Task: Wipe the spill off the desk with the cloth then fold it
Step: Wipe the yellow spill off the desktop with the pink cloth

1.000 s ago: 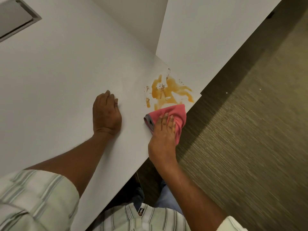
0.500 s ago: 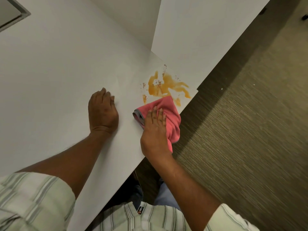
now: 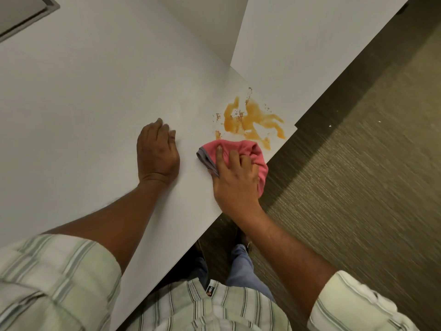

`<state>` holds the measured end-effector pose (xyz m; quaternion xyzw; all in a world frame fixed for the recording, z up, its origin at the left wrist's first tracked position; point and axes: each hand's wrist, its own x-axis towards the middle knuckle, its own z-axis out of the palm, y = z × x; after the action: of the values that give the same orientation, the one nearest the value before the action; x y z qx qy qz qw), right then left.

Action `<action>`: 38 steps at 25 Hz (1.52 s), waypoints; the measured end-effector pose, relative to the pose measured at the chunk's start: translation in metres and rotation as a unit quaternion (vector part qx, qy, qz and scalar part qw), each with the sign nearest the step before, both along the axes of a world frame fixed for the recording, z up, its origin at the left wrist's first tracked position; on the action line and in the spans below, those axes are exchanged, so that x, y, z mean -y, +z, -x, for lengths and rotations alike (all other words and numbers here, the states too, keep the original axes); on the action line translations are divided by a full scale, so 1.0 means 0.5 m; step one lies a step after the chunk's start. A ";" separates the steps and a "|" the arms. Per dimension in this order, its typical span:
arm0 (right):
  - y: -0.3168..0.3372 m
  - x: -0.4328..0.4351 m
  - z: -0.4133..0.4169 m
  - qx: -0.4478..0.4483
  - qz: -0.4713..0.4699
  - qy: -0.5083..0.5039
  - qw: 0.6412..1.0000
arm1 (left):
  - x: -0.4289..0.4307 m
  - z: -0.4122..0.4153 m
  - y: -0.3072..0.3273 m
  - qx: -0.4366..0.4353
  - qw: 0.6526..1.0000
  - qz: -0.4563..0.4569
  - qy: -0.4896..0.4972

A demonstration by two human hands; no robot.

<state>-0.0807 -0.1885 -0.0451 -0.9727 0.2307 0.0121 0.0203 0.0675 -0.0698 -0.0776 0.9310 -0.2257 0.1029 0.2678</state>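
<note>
Right hand (image 3: 235,185) fingers (image 3: 219,154) curl into the pink cloth (image 3: 241,149) just below the spill (image 3: 253,120); left hand (image 3: 157,156) fingers rest together, flat on the desk (image 3: 95,103).

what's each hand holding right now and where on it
The right hand grips the pink cloth bunched at its near end, on the desk. The left hand lies flat, holding nothing.

Soft, even indoor light fills the scene. The desk (image 3: 100,96) casts a dark shadow on the carpet (image 3: 358,187) at right. Near edges look slightly blurred and stretched.
</note>
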 end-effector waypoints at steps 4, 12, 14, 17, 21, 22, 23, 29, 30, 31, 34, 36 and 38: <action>-0.002 -0.005 -0.041 0.005 -0.026 0.033 0.999 | 0.001 0.004 0.001 -0.001 1.000 -0.002 0.001; 0.008 -0.012 -0.145 0.002 -0.101 -0.012 0.995 | 0.000 0.005 0.009 -0.014 1.000 -0.001 0.002; 0.003 -0.014 -0.139 0.002 -0.102 -0.019 0.995 | -0.001 0.003 0.009 -0.009 1.000 -0.001 0.003; 0.000 -0.026 -0.120 0.007 -0.092 -0.048 0.995 | 0.001 0.004 0.008 -0.013 1.000 -0.002 0.005; 0.001 -0.033 -0.125 0.009 -0.074 -0.039 0.996 | 0.001 0.006 0.007 -0.018 1.000 -0.011 0.009; 0.005 -0.027 -0.146 0.009 -0.083 -0.032 0.996 | 0.001 0.006 0.008 -0.017 1.000 -0.011 0.007; 0.010 -0.017 -0.173 0.011 -0.091 -0.033 0.995 | 0.002 0.005 0.009 -0.015 1.000 -0.011 0.007; 0.028 0.019 -0.240 -0.003 -0.066 -0.074 0.995 | 0.002 0.002 0.012 -0.010 1.000 -0.013 0.009; 0.026 0.010 -0.222 0.005 -0.048 -0.073 0.996 | 0.003 0.002 0.012 -0.009 1.000 -0.012 0.008; 0.021 -0.002 -0.199 0.020 -0.032 -0.072 0.997 | 0.003 0.002 0.012 -0.006 1.000 -0.011 0.007; 0.001 -0.037 -0.149 0.030 -0.014 -0.056 0.998 | 0.002 0.005 0.011 -0.009 1.000 -0.016 0.011; -0.004 -0.035 -0.164 0.035 -0.013 -0.049 0.998 | 0.004 0.008 0.013 -0.017 1.000 -0.017 0.011; 0.004 -0.019 -0.211 0.037 -0.060 -0.058 0.996 | 0.005 0.008 0.016 -0.024 1.000 -0.013 0.008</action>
<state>0.0246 -0.1789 -0.0429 -0.9547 0.2842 -0.0108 0.0878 0.0636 -0.0722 -0.0698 0.9384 -0.2132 0.0798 0.2599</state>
